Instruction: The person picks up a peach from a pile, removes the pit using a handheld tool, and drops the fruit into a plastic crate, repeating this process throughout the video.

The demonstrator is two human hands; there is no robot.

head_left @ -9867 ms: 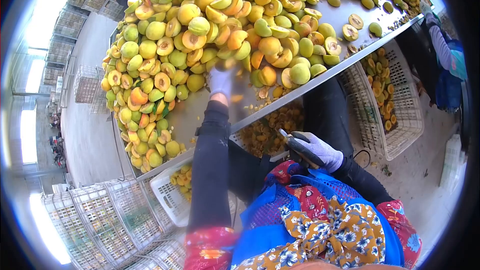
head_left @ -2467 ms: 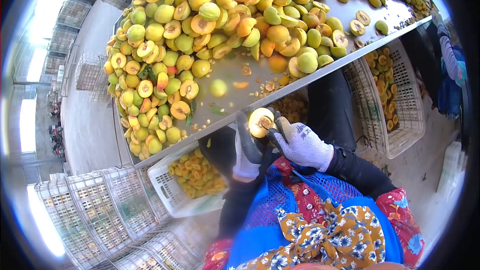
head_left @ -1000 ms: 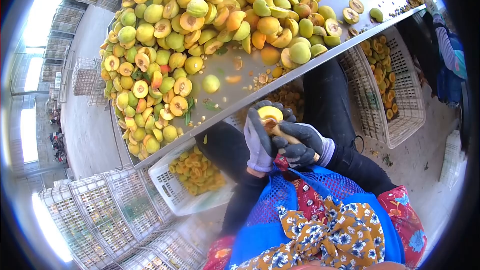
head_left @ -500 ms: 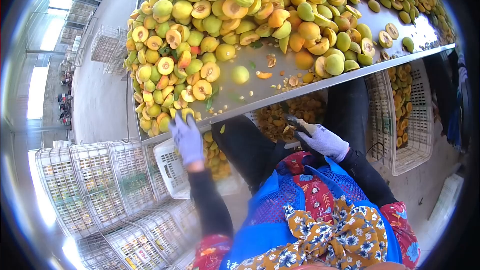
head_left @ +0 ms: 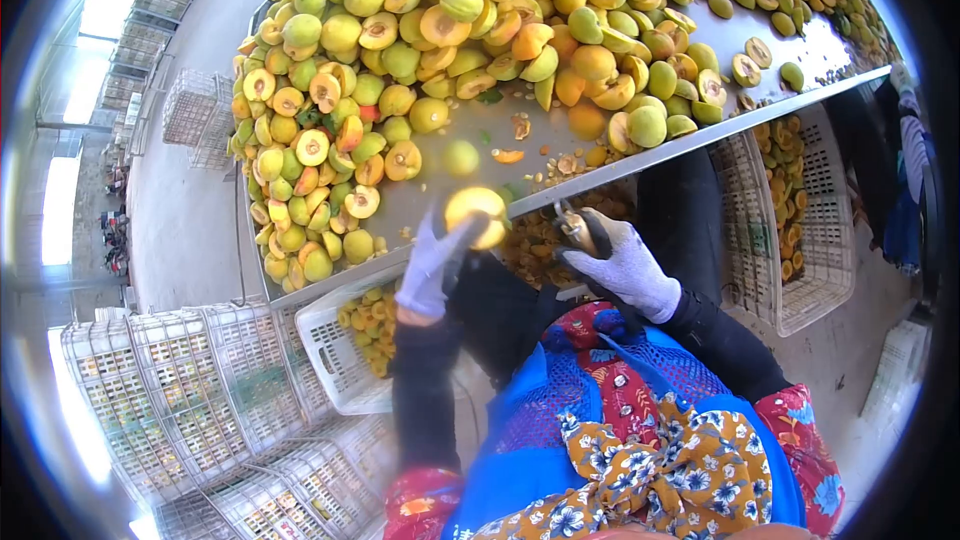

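Note:
In the head view my left hand [head_left: 430, 268], in a pale purple glove with dark fingers, grips a blurred yellow peach half [head_left: 474, 208] just off the table's front edge. My right hand [head_left: 628, 268], gloved alike, is closed around a small hand tool with a metal tip [head_left: 562, 210]; its exact kind is unclear. The tool's tip points up, a short way right of the peach half and apart from it. Beyond both hands, a heap of halved peaches [head_left: 400, 60] covers much of the metal table [head_left: 440, 125].
Scraps and pit pieces [head_left: 568, 162] lie near the table's raised rim [head_left: 610, 180]. Below it are a left crate [head_left: 325, 350] and a right crate [head_left: 830, 260], both holding peach halves. Wire-framed crates [head_left: 180, 370] are stacked at left. Another person's sleeve [head_left: 912, 140] shows far right.
My left hand has come from the heap's near-left edge toward the right, now with a peach half in it. My right hand has shifted slightly left, and its tool tip is raised.

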